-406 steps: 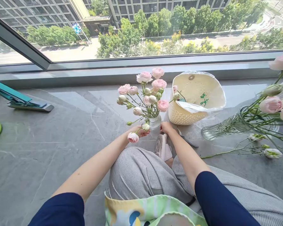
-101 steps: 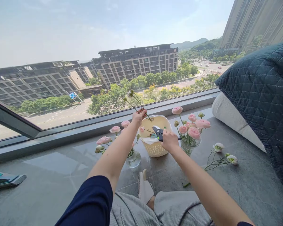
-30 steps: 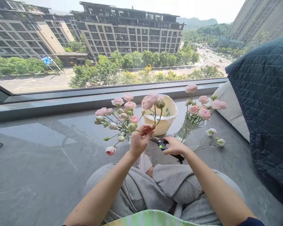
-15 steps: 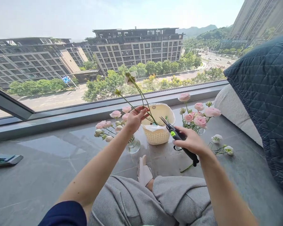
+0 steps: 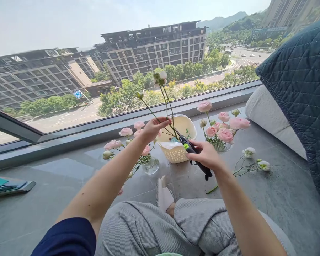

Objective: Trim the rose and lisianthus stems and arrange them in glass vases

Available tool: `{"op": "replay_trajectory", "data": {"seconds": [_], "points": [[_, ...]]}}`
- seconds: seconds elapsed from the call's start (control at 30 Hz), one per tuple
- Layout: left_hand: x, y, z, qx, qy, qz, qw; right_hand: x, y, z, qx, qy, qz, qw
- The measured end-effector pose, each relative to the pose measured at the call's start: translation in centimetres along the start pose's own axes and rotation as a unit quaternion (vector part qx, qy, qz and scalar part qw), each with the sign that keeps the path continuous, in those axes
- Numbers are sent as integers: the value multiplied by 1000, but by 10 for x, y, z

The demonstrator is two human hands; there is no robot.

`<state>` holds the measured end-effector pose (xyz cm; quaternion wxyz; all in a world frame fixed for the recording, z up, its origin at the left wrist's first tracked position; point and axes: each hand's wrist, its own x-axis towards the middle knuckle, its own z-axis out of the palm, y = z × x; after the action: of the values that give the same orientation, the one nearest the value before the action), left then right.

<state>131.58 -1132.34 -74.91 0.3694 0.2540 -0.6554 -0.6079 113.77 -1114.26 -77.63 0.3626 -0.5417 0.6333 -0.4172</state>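
My left hand (image 5: pixel 155 128) pinches a long green flower stem (image 5: pixel 166 106), which rises to a pale bloom (image 5: pixel 160 77) and a small bud (image 5: pixel 140 95). My right hand (image 5: pixel 206 155) grips black pruning shears (image 5: pixel 193 153) with a green catch. Their tips reach the lower stem just above a cream woven basket (image 5: pixel 177 154). The stem's lower end is hidden by the shears and the basket's rim. Pink roses stand in a round glass vase (image 5: pixel 150 165) left of the basket and in a second glass vase (image 5: pixel 220 146) to its right.
Loose white-budded stems (image 5: pixel 252 165) lie on the grey stone sill (image 5: pixel 69 170) at right. A white cushion (image 5: pixel 266 113) and a dark quilted cushion (image 5: pixel 296 78) lean there. My striped knees and a white slipper (image 5: pixel 164 193) are below; a window runs behind.
The stem stands more upright, and the shears' tips have moved up along it. My view has tilted slightly. Both hands keep their hold.
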Motion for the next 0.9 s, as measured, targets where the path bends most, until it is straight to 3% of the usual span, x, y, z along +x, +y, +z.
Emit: {"op": "replay_trajectory", "data": {"seconds": [0.43, 0.9], "points": [[5, -14, -2, 1, -9, -1, 1000, 0, -2, 1, -3, -29, -16, 999], [9, -24, 7, -12, 49, -32, 998, 1, 0, 7, -88, 27, 13, 996]]}}
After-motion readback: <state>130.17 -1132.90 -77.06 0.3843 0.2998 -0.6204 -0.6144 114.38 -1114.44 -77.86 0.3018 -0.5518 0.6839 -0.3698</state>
